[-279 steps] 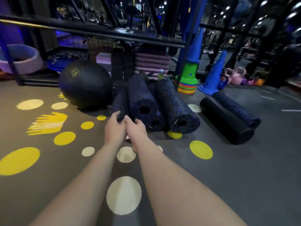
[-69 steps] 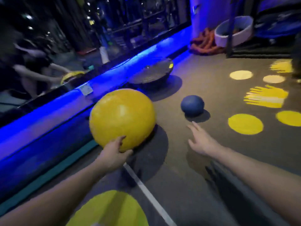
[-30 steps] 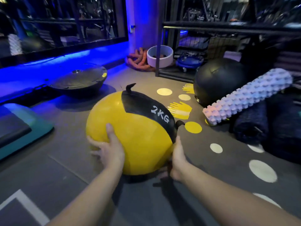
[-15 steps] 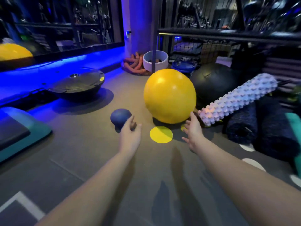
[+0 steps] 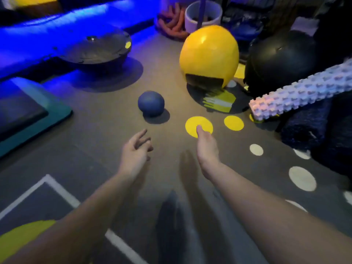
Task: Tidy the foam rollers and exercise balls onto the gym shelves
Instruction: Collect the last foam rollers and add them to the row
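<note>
Both hands are stretched forward above the gym floor (image 5: 91, 141) and both hold nothing: the left hand (image 5: 136, 149) has its fingers loose and a little spread, and the right hand (image 5: 206, 147) is relaxed, with the thumb pointing ahead. The small blue ball (image 5: 151, 103) lies on the floor just ahead of the left hand and a little toward its right side, so the left hand is clearly the nearer one; the right hand would need to cross over. I judge this ball is the next thing to pick up. The yellow medicine ball (image 5: 208, 56) stands farther away, beyond the right hand and just beside the big black ball (image 5: 280, 61). The white knobbed foam roller (image 5: 302, 92) rests on dark foam rollers (image 5: 304, 128) at the right, its long axis running from near-left to far-right, with the near end toward the right hand.
</note>
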